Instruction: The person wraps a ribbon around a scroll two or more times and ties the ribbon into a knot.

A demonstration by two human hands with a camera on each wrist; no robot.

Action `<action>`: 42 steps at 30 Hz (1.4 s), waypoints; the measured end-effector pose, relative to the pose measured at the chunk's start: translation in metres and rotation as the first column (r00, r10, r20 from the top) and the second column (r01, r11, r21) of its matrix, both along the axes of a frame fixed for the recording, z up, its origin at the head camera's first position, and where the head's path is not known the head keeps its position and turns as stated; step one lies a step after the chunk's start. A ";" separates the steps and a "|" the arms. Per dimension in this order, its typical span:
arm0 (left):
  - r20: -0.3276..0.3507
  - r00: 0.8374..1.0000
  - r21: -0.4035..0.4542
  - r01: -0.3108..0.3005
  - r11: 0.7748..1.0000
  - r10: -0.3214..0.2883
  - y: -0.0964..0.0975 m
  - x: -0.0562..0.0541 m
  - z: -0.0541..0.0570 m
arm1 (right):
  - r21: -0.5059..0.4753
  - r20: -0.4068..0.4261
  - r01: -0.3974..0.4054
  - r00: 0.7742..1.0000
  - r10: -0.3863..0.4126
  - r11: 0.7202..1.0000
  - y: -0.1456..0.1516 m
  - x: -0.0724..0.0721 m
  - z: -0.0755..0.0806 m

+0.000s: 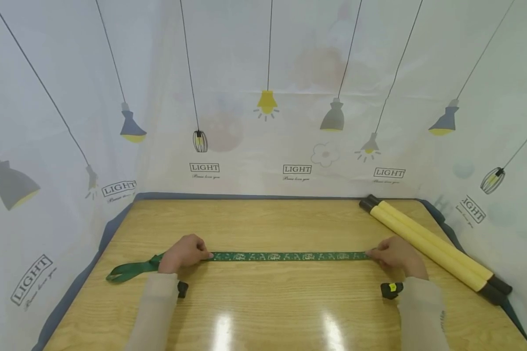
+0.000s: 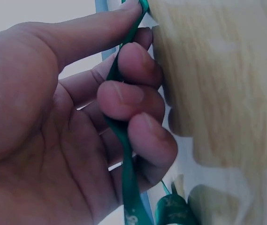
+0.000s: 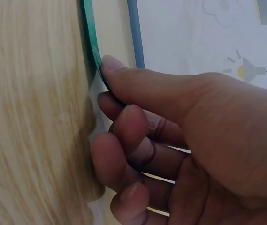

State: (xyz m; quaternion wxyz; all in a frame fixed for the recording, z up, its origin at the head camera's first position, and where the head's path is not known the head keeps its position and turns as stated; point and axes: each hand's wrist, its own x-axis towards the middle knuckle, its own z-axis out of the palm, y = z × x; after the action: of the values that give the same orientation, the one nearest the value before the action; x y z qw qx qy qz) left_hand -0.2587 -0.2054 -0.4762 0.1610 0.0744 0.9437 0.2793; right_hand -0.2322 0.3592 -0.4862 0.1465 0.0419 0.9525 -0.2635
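A green ribbon (image 1: 285, 256) with a pale printed pattern stretches straight from side to side, close over the table. My left hand (image 1: 185, 252) pinches it between thumb and fingers; past that hand the rest trails left in a loose loop (image 1: 133, 271) on the wood. In the left wrist view the ribbon (image 2: 129, 180) runs down over the curled fingers (image 2: 124, 101). At the other end, my right hand (image 1: 395, 253) pinches the ribbon's tip. The right wrist view shows the ribbon (image 3: 92, 35) passing between thumb and forefinger, with the other fingers (image 3: 107, 157) curled below.
Two yellow tubes with black ends (image 1: 430, 243) lie slanted along the table's right side. The wooden table (image 1: 263, 302) is bordered at the back and sides by a white curtain (image 1: 254, 44) printed with lamps.
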 end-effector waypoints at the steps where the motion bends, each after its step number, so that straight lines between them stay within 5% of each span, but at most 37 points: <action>1: 0.000 1.000 -0.003 -0.006 1.000 0.006 0.000 0.000 -0.001 | 0.005 0.002 -0.001 1.000 0.001 1.000 -0.001 0.000 0.000; 21: -0.004 0.999 -0.073 -0.041 0.996 0.041 0.005 -0.002 -0.004 | -0.023 0.033 0.017 0.999 -0.017 1.000 -0.003 0.000 0.006; 26: -0.005 0.999 -0.073 -0.035 0.997 0.035 0.007 -0.002 -0.002 | 0.048 0.012 0.024 1.000 -0.024 0.999 -0.003 0.002 0.014; 34: 0.016 0.999 -0.112 -0.027 0.993 0.029 0.011 -0.002 -0.002 | -0.011 -0.142 -0.036 0.989 0.034 0.999 0.001 0.010 0.021; 42: 0.001 1.000 -0.108 -0.029 0.994 0.029 0.011 -0.002 -0.003 | 0.075 -0.322 -0.120 0.937 0.138 0.990 0.017 -0.002 0.025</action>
State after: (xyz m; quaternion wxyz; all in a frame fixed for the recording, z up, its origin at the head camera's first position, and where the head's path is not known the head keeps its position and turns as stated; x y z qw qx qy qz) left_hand -0.2608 -0.1944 -0.4797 0.1617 0.0517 0.9582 0.2304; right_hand -0.2338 0.3766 -0.4612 0.0026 -0.0608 0.9711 -0.2307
